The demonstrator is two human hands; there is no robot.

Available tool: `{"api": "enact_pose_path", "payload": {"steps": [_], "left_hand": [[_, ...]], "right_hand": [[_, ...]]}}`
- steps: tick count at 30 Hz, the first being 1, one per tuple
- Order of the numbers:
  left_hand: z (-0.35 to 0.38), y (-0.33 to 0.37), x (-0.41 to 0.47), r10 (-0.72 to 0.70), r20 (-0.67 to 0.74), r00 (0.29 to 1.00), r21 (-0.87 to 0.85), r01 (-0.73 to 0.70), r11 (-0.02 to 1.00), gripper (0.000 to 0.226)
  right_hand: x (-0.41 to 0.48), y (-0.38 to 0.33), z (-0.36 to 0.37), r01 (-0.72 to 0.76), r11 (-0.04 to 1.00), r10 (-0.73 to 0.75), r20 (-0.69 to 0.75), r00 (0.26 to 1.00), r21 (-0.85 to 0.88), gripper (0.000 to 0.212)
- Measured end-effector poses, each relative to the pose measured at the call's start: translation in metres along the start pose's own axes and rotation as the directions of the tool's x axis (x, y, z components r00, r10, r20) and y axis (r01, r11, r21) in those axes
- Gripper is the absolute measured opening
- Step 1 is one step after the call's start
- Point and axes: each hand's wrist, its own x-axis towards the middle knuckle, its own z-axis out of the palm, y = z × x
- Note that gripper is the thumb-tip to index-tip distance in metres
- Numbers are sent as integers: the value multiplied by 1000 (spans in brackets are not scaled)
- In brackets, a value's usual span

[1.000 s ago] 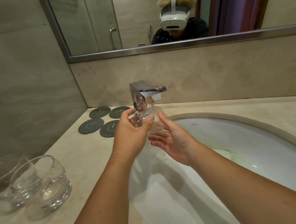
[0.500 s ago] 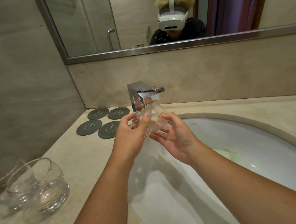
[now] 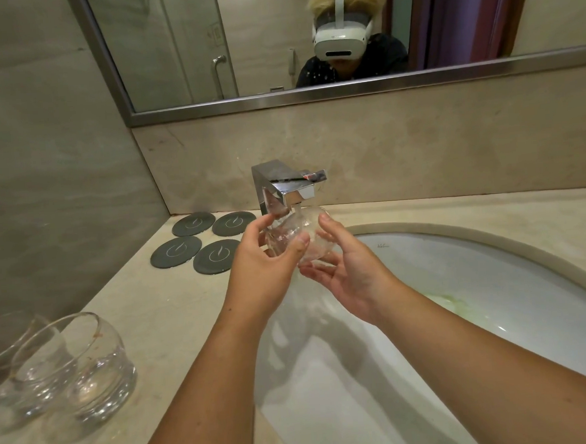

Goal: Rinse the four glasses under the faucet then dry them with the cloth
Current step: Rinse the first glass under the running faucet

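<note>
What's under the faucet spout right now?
A clear glass, gripped by the left hand, the right hand cupped against it, above the sink. The hands cover its lower part.

Vantage: I'm looking through a single camera worn on the person's head, at the front edge of the table.
Facing: forward and down onto the sink and faucet; mirror across the top.
Nearness: close, both forearms reaching in from the bottom edge.
Views: this one only.

four grey coasters on the counter, below a mirror.
</note>
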Motion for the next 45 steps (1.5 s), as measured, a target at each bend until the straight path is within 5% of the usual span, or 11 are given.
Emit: {"api": "enact_pose_path", "payload": {"steps": [10, 18, 22, 26, 29, 36, 42, 45], "left_hand": [[2, 1, 0, -79, -40, 996, -89, 75, 993, 43], [1, -7, 2, -17, 15, 1000, -1, 17, 1000, 42], [4, -6, 2, -82, 48, 995, -50, 84, 995, 42], [5, 0, 0, -108, 66, 992, -95, 114, 989, 50], [5, -3, 1, -134, 57, 989, -99, 139, 985, 75], [2, -3, 2, -76, -42, 996, 36, 78, 996, 49], [0, 1, 0, 36, -93, 995, 125, -25, 992, 56], [1, 1, 1, 51, -96, 994, 129, -38, 991, 61]], "right_hand": [[1, 1, 0, -6, 999, 4, 37, 999, 52, 23], [8, 5, -4, -11, 997, 15, 44, 999, -71, 47], [9, 5, -6, 7, 999, -4, 53, 999, -52, 35], [11, 5, -6, 40, 999, -36, 92, 995, -33, 41], [11, 6, -6, 63, 998, -60, 113, 992, -18, 45], [15, 5, -9, -13, 1000, 12, 96, 995, 8, 28], [11, 10, -6, -141, 981, 156, 106, 982, -131, 67], [9, 10, -4, -145, 977, 167, 131, 977, -158, 65]]}}
